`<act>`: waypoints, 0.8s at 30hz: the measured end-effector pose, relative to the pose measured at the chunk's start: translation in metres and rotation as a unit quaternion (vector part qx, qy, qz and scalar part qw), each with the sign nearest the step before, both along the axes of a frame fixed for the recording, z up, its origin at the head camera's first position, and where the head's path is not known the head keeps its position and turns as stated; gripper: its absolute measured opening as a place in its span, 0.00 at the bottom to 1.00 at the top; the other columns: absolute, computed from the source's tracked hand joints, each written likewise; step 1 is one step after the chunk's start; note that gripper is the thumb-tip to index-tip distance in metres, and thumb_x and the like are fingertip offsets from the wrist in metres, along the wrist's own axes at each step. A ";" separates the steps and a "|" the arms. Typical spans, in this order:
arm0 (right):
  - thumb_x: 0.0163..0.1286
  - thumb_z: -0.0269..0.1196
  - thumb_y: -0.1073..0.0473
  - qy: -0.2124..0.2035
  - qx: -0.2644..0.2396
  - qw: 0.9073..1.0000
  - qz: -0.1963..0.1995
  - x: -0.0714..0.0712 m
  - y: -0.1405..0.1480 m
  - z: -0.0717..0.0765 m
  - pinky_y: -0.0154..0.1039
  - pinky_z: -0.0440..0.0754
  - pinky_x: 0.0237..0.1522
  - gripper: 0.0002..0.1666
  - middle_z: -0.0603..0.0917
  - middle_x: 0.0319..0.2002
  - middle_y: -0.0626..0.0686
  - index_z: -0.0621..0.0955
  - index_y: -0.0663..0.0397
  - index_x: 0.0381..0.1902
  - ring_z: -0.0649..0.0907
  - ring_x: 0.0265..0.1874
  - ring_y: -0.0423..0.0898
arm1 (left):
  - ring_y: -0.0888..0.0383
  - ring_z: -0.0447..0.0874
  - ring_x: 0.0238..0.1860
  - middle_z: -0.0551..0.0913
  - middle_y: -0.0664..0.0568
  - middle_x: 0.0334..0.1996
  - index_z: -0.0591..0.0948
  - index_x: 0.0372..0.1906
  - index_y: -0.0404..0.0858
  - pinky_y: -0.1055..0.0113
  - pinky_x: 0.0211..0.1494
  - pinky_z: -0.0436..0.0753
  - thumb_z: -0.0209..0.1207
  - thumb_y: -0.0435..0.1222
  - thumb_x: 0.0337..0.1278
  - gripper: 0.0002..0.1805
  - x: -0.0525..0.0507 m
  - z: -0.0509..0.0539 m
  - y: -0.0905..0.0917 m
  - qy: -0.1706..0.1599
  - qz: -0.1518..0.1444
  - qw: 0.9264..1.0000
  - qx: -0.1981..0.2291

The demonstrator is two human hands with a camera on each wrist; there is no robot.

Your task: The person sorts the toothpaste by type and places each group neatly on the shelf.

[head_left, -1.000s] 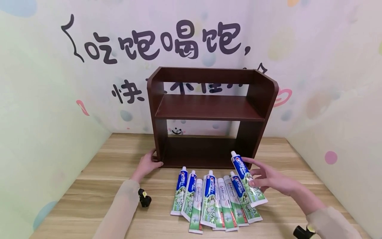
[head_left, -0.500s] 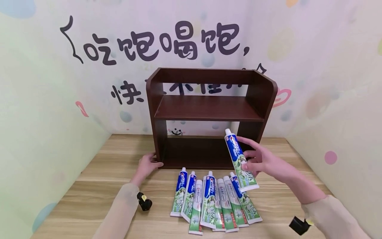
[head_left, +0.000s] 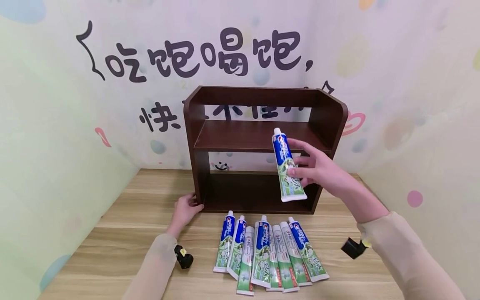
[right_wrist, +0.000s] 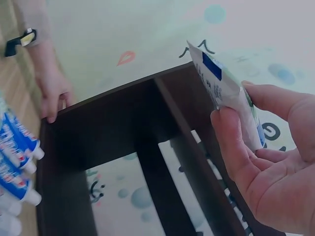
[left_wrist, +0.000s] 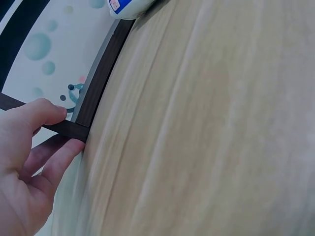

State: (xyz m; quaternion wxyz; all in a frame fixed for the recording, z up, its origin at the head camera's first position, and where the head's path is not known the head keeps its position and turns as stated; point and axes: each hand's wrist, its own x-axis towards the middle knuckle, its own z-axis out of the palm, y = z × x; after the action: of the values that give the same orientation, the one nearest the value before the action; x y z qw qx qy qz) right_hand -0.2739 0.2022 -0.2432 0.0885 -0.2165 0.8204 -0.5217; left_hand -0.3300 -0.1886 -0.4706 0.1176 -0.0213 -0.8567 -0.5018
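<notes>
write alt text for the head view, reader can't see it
A person's right hand holds a blue and green toothpaste tube, cap up, before a dark brown shelf, while the left hand grips the shelf's lower left corner. More toothpaste tubes lie fanned on the wooden table; black lettering marks the wall behind.

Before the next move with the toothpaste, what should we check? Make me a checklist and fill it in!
1. Right hand grips the raised tube: ok, thumb and fingers pinch it.
2. White cap is on that tube: ok.
3. Raised tube stands straight: not ok, its cap points up but it leans.
4. Left hand holds the shelf: ok, it pinches a bottom corner.
5. Other tubes are tidy on the table: not ok, some overlap and slant.
6. Shelf won't wobble: cannot tell from pictures.
</notes>
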 end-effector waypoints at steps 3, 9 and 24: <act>0.67 0.66 0.53 0.005 -0.005 1.000 -0.016 -0.007 -0.009 0.009 0.38 0.86 0.41 0.48 0.77 0.60 0.58 0.54 0.30 0.77 0.84 0.48 0.48 | 0.36 0.84 0.54 0.81 0.26 0.53 0.70 0.66 0.23 0.52 0.53 0.85 0.63 0.26 0.55 0.32 0.000 0.000 0.001 0.002 0.000 1.000 0.004; 0.66 0.67 0.51 0.005 -0.025 0.999 -0.026 -0.022 -0.028 0.022 0.35 0.86 0.42 0.48 0.77 0.59 0.57 0.55 0.27 0.76 0.84 0.49 0.48 | 0.35 0.85 0.51 0.81 0.26 0.52 0.68 0.65 0.26 0.49 0.53 0.85 0.63 0.27 0.54 0.32 0.002 0.001 0.002 0.005 0.001 1.000 -0.020; 0.67 0.66 0.57 -0.034 -0.119 0.992 -0.030 -0.062 -0.067 0.041 0.34 0.86 0.40 0.47 0.76 0.61 0.56 0.56 0.24 0.75 0.83 0.51 0.51 | 0.34 0.85 0.50 0.81 0.26 0.50 0.68 0.63 0.28 0.49 0.52 0.84 0.64 0.27 0.53 0.31 0.002 -0.001 0.001 -0.001 -0.004 1.000 0.004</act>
State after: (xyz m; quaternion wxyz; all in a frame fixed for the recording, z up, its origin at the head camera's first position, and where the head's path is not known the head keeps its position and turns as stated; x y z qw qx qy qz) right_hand -0.3360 0.1349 -0.2027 0.0747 -0.1832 0.7552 -0.6249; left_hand -0.3282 -0.1876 -0.4713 0.1146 -0.0234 -0.8547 -0.5058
